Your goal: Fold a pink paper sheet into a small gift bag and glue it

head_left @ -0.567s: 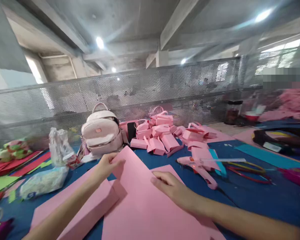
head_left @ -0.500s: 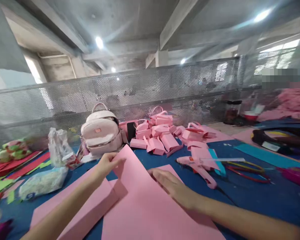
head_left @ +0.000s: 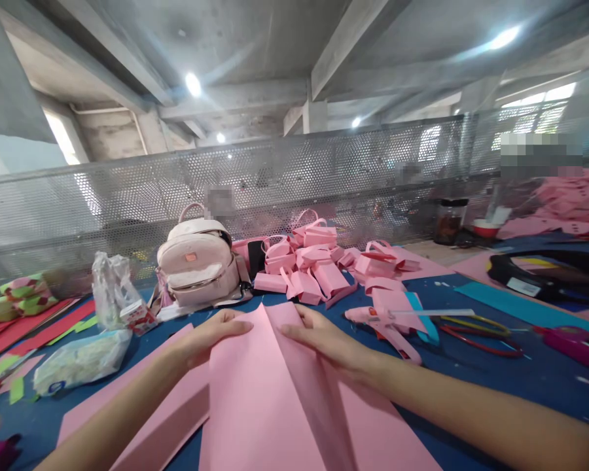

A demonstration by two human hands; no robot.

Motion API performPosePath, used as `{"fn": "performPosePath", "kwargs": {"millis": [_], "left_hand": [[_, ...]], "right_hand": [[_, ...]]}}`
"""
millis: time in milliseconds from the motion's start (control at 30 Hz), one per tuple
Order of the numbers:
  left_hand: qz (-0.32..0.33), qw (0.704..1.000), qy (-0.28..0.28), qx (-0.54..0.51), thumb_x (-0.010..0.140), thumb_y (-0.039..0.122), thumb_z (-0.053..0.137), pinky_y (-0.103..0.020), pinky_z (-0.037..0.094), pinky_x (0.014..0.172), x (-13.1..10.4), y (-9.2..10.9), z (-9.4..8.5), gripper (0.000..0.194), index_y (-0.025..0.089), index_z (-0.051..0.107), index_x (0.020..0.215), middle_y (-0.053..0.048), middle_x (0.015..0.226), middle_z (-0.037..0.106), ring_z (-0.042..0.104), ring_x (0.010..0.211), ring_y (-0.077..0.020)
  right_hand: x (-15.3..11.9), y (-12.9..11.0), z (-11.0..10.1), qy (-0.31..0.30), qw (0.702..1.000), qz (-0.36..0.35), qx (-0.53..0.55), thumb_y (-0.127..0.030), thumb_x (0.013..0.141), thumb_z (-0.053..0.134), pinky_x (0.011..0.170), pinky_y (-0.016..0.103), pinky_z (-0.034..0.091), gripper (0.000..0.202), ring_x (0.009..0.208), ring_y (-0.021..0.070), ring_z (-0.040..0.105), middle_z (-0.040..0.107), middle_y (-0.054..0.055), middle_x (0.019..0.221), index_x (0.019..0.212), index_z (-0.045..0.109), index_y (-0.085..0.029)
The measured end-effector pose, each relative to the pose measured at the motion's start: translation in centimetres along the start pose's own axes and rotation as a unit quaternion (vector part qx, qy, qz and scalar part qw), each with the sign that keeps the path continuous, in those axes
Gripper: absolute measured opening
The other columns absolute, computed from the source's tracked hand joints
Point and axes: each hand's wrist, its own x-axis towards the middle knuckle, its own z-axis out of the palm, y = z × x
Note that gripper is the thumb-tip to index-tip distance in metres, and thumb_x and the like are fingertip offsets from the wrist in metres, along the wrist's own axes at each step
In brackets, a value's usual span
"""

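Observation:
A large pink sheet [head_left: 248, 392], of foam or card, rises in front of me with a bent ridge running from its top edge toward me. My left hand [head_left: 213, 337] pinches its upper left edge, thumb on the near face and fingers behind. At the upper right, my right hand [head_left: 326, 340] grips it the same way, its fingertips hidden behind the sheet. More pink sheets [head_left: 142, 409] lie under my left forearm on the blue table. Whether the held piece is one sheet or two, I cannot tell.
Small pink handbags [head_left: 319, 261] are heaped behind my hands, beside a pale backpack [head_left: 201, 261]. A pink glue gun [head_left: 385, 330] lies right of my right hand, near a blue strip [head_left: 525, 307]. Plastic bags [head_left: 83, 363] sit on the left. A perforated metal screen [head_left: 285, 176] stands behind.
The pink sheet's raised corner has come down and the sheet now bends along a central ridge. My right hand has moved from lying flat to gripping the upper edge, thumb in front.

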Motion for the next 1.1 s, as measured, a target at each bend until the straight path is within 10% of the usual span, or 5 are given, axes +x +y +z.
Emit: {"fn": "performPosePath", "kwargs": {"millis": [133, 433, 600, 900, 1100], "left_hand": [[-0.011, 0.993, 0.005, 0.117, 0.076, 0.039, 0.082, -0.024, 0.05, 0.059, 1.2, -2.6, -1.1, 0.032, 0.013, 0.066, 0.087, 0.0, 0.075, 0.069, 0.064, 0.063, -0.0135], [0.024, 0.965, -0.003, 0.261, 0.093, 0.034, 0.065, -0.038, 0.057, 0.08, 1.9, -5.7, -1.8, 0.022, 0.012, 0.067, 0.099, -0.003, 0.1, 0.068, 0.067, 0.09, -0.0215], [0.039, 0.973, 0.012, 0.228, 0.091, 0.032, 0.068, -0.035, 0.056, 0.076, 2.1, -4.9, -1.0, 0.021, 0.012, 0.067, 0.087, 0.0, 0.087, 0.068, 0.067, 0.082, -0.0186], [0.01, 0.994, 0.099, 0.049, 0.07, 0.059, 0.077, -0.032, 0.056, 0.079, 2.4, -4.8, -0.8, 0.059, 0.016, 0.067, 0.108, -0.009, 0.097, 0.076, 0.072, 0.095, -0.0261], [-0.091, 0.994, 0.004, 0.062, 0.054, 0.046, 0.089, -0.038, 0.058, 0.083, -1.5, -4.1, -2.1, 0.058, 0.014, 0.07, 0.098, -0.013, 0.101, 0.076, 0.071, 0.098, -0.0313]], "right_hand": [[0.2, 2.4, -1.0, 0.092, 0.99, 0.026, -0.107, -0.037, 0.071, 0.077, 0.096, 0.042, 0.049, 0.051, 0.116, 0.0302, 0.059, 0.064, 0.01, 0.125, 0.115, 0.057, -0.02], [0.5, 3.9, -2.5, 0.039, 0.972, 0.015, -0.232, -0.022, 0.063, 0.073, 0.082, 0.036, 0.05, 0.045, 0.096, 0.0264, 0.065, 0.069, 0.004, 0.103, 0.105, 0.057, -0.021], [1.0, 2.9, -2.1, 0.046, 0.955, -0.019, -0.291, -0.021, 0.069, 0.069, 0.101, 0.04, 0.038, 0.042, 0.115, 0.0279, 0.057, 0.064, 0.006, 0.123, 0.11, 0.062, -0.024], [3.5, 3.8, -2.6, 0.064, 0.974, -0.028, -0.214, -0.037, 0.079, 0.061, 0.074, 0.031, 0.044, 0.019, 0.081, 0.0218, 0.062, 0.067, 0.002, 0.08, 0.08, 0.062, -0.018], [1.4, 3.7, -3.1, 0.114, 0.987, 0.013, -0.108, -0.052, 0.085, 0.057, 0.064, 0.028, 0.044, 0.032, 0.073, 0.0185, 0.061, 0.063, 0.0, 0.079, 0.088, 0.055, -0.02]]}}
